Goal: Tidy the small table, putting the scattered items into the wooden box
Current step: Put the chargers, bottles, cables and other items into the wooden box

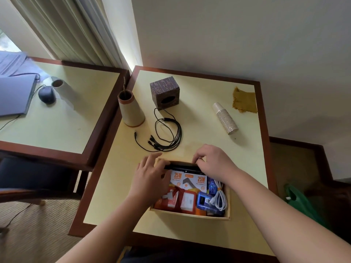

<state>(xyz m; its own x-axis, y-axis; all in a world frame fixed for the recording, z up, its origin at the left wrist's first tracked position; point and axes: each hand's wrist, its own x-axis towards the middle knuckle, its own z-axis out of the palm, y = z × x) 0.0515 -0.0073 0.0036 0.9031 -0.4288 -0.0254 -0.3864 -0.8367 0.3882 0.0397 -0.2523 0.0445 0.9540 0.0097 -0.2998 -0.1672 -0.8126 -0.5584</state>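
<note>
Holding a flat black item [183, 165] along the far edge of the wooden box [190, 213], with both hands. Left hand [150, 177] lying over the left end of this black item, fingers [152, 158] straight and a little spread, thumb on the near side, touching it; not possible to tell how firmly. Right hand [214, 160] gripping the right end, fingers [197, 158] curled down over the top edge and pinching it.

Sitting at the near part of the tabletop [199, 88], the wooden box, open on top and already holding several things: two white and orange packs marked 25W [190, 180] just under the black item, red and orange packs [174, 200] on the left side, a blue pack [204, 201] toward the right, and a coiled white cable [220, 196] against the right wall.

Still lying outside the box, farther on the tabletop: a loosely coiled black cable [167, 133] with several plug ends, just beyond the hands; a dark patterned cube box [164, 93] with a round hole in its front, touching the end of this cable or very near to it; a tall pale vase [131, 109] at the left edge; a stack of paper cups [225, 118] lying on its side at the right; a folded mustard cloth [245, 99] near the far right corner.

Standing at the left, a second table [62, 118] with a laptop [15, 93], a dark mouse [46, 94] and a roll of white paper [63, 90].
</note>
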